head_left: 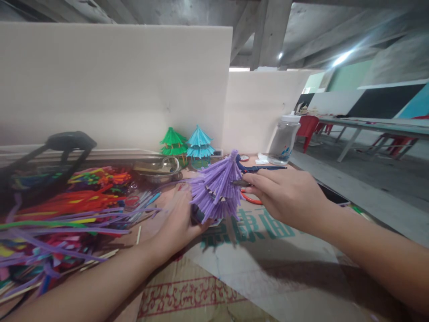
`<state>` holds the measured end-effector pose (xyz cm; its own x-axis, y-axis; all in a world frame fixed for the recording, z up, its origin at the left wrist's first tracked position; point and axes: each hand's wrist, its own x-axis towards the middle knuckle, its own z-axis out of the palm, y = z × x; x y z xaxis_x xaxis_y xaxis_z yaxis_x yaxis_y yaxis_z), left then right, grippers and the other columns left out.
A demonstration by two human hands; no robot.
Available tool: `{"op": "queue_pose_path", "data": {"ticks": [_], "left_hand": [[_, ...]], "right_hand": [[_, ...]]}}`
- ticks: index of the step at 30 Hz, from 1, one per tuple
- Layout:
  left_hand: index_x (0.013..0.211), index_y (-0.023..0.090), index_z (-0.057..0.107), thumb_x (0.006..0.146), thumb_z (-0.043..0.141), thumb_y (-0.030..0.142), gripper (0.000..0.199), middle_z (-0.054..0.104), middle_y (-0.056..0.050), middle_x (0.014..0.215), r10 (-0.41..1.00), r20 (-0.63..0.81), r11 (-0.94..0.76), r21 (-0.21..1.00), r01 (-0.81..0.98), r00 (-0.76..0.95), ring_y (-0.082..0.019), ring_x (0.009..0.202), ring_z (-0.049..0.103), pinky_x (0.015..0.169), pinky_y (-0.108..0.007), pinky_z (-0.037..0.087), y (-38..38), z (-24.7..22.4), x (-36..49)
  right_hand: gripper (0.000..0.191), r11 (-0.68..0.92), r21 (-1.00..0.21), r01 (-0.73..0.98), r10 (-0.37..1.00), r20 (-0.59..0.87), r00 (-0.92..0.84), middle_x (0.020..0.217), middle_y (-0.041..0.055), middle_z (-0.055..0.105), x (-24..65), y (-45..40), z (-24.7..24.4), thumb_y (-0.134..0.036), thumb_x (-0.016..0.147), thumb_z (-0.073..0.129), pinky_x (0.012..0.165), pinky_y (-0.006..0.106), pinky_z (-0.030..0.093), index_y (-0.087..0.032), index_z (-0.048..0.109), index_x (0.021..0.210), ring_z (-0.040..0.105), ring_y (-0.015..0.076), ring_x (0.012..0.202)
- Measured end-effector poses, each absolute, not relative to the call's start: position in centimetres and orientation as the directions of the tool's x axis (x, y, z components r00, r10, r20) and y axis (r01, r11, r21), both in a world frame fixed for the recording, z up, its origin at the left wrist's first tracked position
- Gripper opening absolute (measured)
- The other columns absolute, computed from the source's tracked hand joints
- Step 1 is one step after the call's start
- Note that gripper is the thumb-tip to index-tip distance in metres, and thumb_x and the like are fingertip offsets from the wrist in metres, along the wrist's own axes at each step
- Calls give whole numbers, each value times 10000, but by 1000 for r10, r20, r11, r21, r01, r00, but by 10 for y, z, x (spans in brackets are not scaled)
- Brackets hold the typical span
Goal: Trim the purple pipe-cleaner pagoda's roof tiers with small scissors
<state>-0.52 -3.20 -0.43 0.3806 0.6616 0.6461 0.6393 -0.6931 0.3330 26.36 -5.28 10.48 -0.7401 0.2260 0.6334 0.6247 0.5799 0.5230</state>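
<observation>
Two fuzzy purple roofs of drooping strips make up the tiered model (221, 185) between our hands, raised above the printed tabletop (248, 264), its peak upward and leaning slightly. Our left hand (177, 214) has its grip clamped on the model's lower part, presumably to steady it without crushing the upper strips. Our right hand (288, 192) has its grip pinched together on a small dark tool (240, 183), whose tip meets the purple strips from the side; held so, it probably reaches places too tight for fingers. The exact kind of tool we cannot tell.

Just beyond, we see a dark-handled tool (268, 168) lying flat and an orange loop (251, 197) partly hidden by the model, both perhaps placed for easy reach. Behind them, a green model (172, 143) and a blue model (199, 143) stand upright side by side near the pale panel (117, 89), likely set back to spare their roofs.

As for containers, our metal bowl (156, 174) holds a flat tan piece and a pale ring, while the clear bottle (284, 138) stands upright at the right with its white lid on; its contents we cannot tell. Loose coloured strips (77, 201) spread in bunches on our left, apparently sorted only roughly.
</observation>
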Motion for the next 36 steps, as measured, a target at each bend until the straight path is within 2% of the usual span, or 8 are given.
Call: {"op": "queue_pose_path", "data": {"ticks": [11, 26, 36], "left_hand": [[1399, 190, 383, 838, 670, 351, 650, 486, -186, 1443, 665, 645, -691, 339, 638, 378, -380, 1395, 404, 1135, -608, 338, -30, -7, -6], [1367, 198, 408, 840, 673, 342, 607, 525, -163, 1384, 656, 653, -701, 344, 625, 377, -362, 1339, 464, 1117, -576, 379, -32, -2, -3], [1435, 190, 329, 832, 693, 352, 722, 463, -188, 1454, 669, 643, -688, 344, 639, 374, -387, 1403, 390, 1154, -607, 321, -32, -3, -4]], "right_hand": [[212, 568, 527, 632, 216, 645, -733, 804, 36, 718, 265, -56, 109, -207, 995, 449, 599, 297, 354, -149, 652, 1015, 642, 159, 714], [224, 574, 520, 632, 237, 633, -737, 768, 33, 713, 263, -58, 109, -174, 981, 427, 581, 293, 335, -148, 649, 986, 641, 153, 687], [247, 574, 526, 628, 255, 613, -747, 814, 29, 730, 264, -58, 107, -178, 996, 411, 585, 314, 336, -149, 656, 998, 656, 162, 707]]}}
